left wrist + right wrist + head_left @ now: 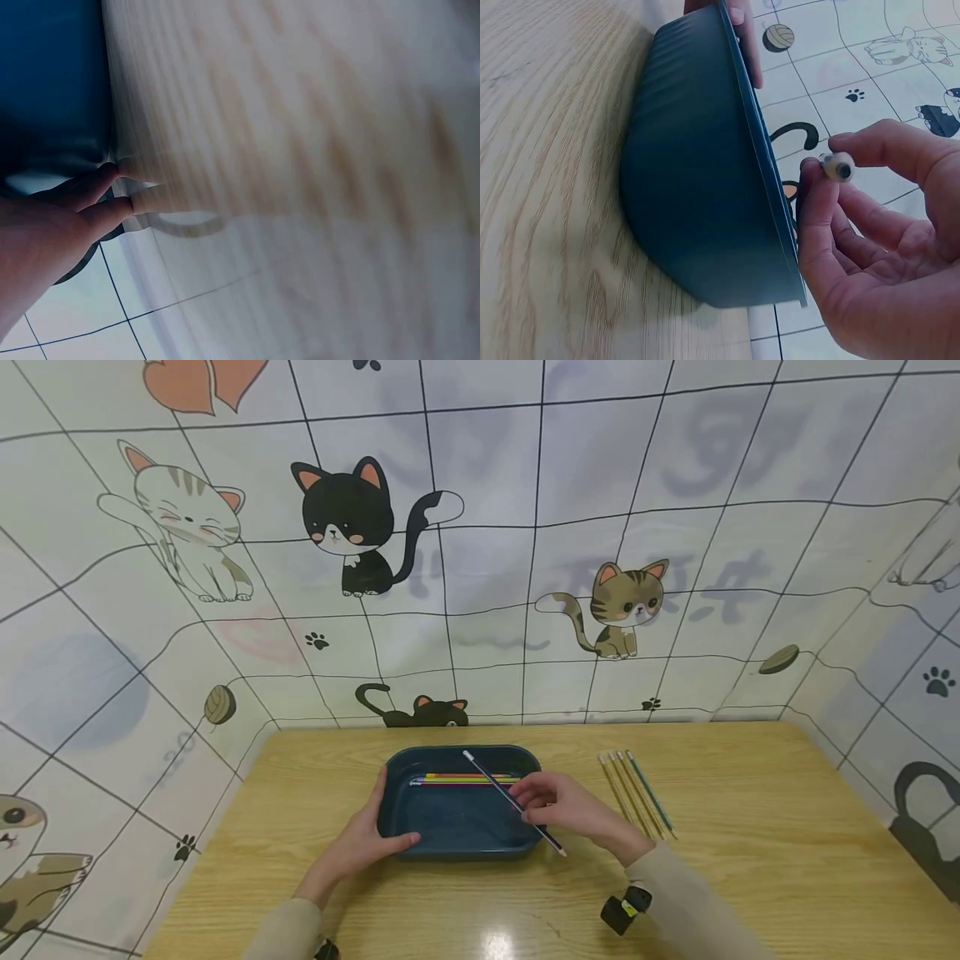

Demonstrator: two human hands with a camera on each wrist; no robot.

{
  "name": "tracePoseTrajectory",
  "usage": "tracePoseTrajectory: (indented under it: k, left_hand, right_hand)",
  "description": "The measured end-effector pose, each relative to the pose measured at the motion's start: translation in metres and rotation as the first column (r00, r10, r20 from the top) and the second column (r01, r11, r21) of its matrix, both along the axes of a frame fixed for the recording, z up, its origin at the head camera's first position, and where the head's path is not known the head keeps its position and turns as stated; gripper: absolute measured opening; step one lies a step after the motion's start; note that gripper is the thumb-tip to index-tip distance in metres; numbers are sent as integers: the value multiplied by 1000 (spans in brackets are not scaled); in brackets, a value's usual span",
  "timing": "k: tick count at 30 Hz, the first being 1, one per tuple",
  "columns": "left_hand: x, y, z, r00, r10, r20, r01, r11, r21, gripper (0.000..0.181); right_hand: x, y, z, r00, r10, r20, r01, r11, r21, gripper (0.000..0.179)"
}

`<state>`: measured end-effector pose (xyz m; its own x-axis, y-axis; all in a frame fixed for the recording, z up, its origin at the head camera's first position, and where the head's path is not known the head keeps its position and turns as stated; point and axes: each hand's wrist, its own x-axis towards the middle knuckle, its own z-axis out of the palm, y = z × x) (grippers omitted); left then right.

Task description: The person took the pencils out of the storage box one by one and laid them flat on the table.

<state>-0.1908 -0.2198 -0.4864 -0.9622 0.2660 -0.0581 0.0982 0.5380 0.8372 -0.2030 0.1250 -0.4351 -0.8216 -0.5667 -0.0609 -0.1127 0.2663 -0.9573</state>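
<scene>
A dark blue tray [457,843] sits on the table. My left hand [367,831] holds it at the left, its thumb at the front rim and its fingers along the outer side. Between thumb and fingertips, my right hand [566,806] pinches a dark pencil [491,781] slantwise above the tray's right part. The pencil's white end points to the back and its sharpened tip [844,171] toward me. Inside the tray, several coloured pencils [457,779] lie side by side near the back wall. The left wrist view shows the left hand [67,214] against the tray's side.
To the right of the tray, several gold pencils [622,785] and one teal pencil [651,793] lie on the wooden table [787,860]. A cat-patterned cloth wall [495,560] rises behind the table and at both sides.
</scene>
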Motion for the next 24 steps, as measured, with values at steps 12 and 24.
tracePoseTrajectory:
  k: [12,24]
  left_hand:
    - [0,0,2,1000,1,6,-1,1000,-5,119]
    - [2,1,5,1000,-1,-13,1,1000,-10,119]
  right_hand:
    - [4,33,-1,999,-16,-35,17,1000,13,33]
    - [6,69,-1,996,-89,-32,90,994,62,37]
